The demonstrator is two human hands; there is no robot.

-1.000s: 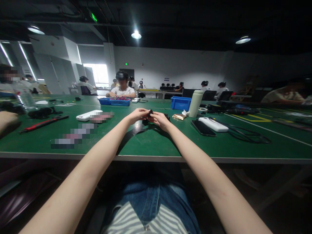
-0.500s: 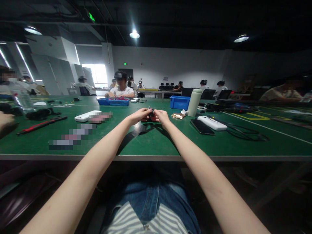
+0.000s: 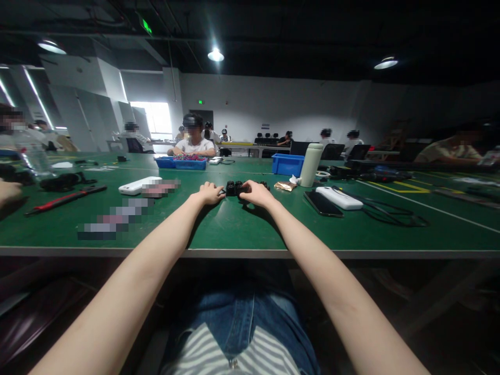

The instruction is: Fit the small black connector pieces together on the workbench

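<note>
Near the middle of the smooth green surface (image 3: 219, 229), one lumpy, matte black object (image 3: 233, 189) appeared to rest between the bare left hand (image 3: 211, 194) and the bare right hand (image 3: 257, 193). Whether it was one piece or several joined could not be determined. The right hand's fingers were partly parted and curved over its right portion, touching it; firmness of hold could not be verified. The left hand's fingers were curled low beside its left end, with a small dark sliver (image 3: 222, 191) at the tips; whether this was gripped could not be told.

The step in hand was judged to be steadying or placing the black object. A next move would seem to call for a sure hold by the right hand and finger room at the left end.

Items counted nearby: one pale green cylindrical bottle (image 3: 312, 164); one crumpled gold wrapper (image 3: 285, 186); one open blue plastic box (image 3: 288, 165); one glossy black flat phone (image 3: 323, 204); one white rounded plastic block (image 3: 339, 198) at right and a second white block (image 3: 139, 185) at left; one slender red-and-black tool (image 3: 66, 200). One co-worker's hand (image 3: 8, 192) was visible at far left.
</note>
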